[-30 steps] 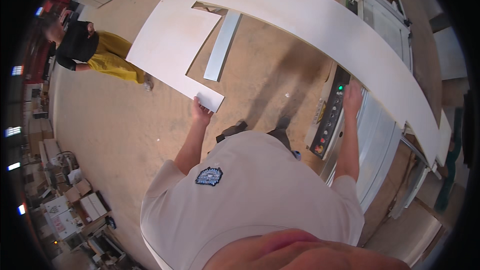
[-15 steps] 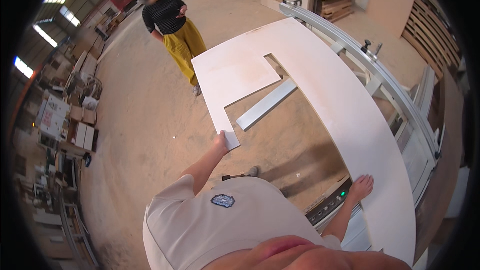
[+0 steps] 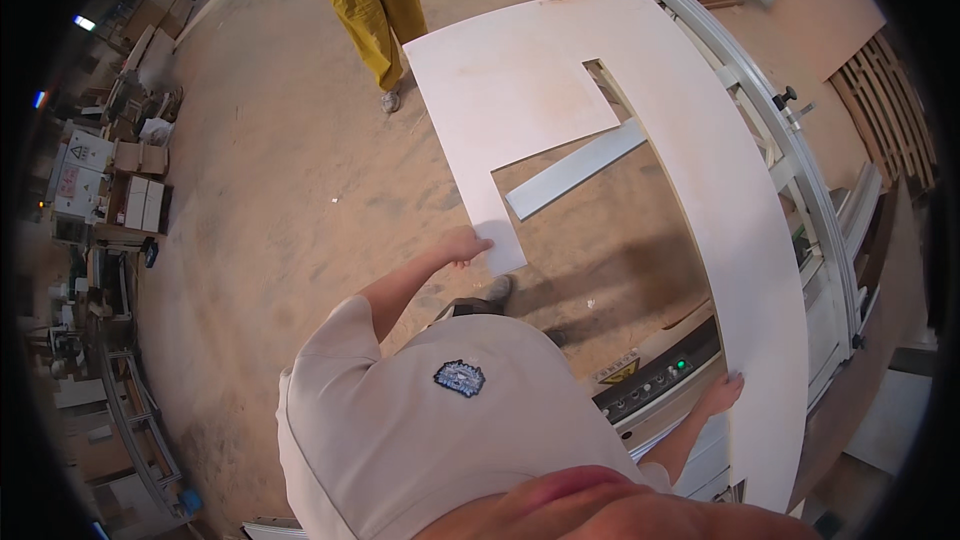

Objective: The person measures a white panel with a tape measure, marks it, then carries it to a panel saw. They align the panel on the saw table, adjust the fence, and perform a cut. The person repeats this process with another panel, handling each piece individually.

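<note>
A large white panel [image 3: 700,140] with a big cut-out lies across the machine frame and reaches out to the left over the floor. My left hand [image 3: 465,244] grips the narrow end of its left arm, the thumb on top and the fingers curled underneath. My right hand [image 3: 718,395] closes on the panel's inner edge at the lower right, fingertips just over the top face. Through the cut-out shows a pale metal bar [image 3: 575,172], its far end hidden under the panel.
A metal rail with clamps [image 3: 770,90] runs along the panel's right side. Near my right arm is a control strip with a lit green button [image 3: 681,365]. Another person [image 3: 375,5] stands beyond the panel's far left corner. Stacked boards [image 3: 880,110] stand at right, boxes [image 3: 140,202] at left.
My view has tipped downward and shifted. The right hand, which lay flat on the panel, now sits at its inner edge. The left hand still holds the panel's end.
</note>
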`<state>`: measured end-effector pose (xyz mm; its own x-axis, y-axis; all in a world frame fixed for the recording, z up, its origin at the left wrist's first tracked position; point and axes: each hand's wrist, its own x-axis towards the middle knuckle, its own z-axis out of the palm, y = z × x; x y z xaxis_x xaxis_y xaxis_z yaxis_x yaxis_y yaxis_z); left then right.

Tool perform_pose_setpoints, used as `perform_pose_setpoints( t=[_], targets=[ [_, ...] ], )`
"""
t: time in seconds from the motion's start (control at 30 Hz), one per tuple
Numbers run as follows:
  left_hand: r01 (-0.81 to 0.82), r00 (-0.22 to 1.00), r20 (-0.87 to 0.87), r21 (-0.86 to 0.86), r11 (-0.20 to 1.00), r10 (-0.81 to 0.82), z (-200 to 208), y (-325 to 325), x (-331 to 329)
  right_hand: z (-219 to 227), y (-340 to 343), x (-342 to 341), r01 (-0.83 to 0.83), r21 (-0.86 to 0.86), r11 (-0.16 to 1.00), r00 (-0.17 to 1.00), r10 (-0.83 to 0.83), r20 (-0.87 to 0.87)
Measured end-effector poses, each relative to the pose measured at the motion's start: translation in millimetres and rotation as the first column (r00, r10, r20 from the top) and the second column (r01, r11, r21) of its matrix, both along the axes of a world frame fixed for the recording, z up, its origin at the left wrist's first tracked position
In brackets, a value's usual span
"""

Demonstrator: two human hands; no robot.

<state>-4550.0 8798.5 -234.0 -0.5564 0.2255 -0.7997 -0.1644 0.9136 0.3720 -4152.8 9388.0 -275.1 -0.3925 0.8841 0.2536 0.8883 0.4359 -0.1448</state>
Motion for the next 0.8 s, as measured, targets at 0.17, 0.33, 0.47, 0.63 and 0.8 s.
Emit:
perform_pose_setpoints(
  t=[0.17, 0.33, 0.47, 0.63, 0.8],
  targets=[
    [0.385, 0.502, -0.861, 0.139, 0.912, -0.081, 44.5, 68.3, -38.0, -9.4, -152.8, 54.0, 0.273, -0.012, 0.962, 0.901, -0.252, 0.352],
    [0.814, 0.147, -0.843, -0.194, 0.547, -0.518, -9.3, 168.3, -79.0, -17.2, -267.4, 79.7, 0.413, -0.12, 0.903, 0.844, -0.33, 0.424],
    [0.903, -0.243, -0.673, -0.42, 0.091, -0.699, -37.5, 196.8, -103.7, -17.5, -310.3, 100.1, 0.539, -0.148, 0.829, 0.73, -0.373, 0.572],
    [0.823, -0.458, -0.377, -0.522, -0.224, -0.805, -44.4, 213.3, -110.7, -35.5, -316.0, 126.5, 0.571, 0.024, 0.82, 0.723, -0.517, 0.459],
    [0.816, -0.472, -0.378, -0.529, -0.233, -0.796, -50.2, 211.8, -100.2, -41.8, -319.5, 162.3, 0.462, 0.049, 0.886, 0.807, -0.443, 0.391]
  ],
)
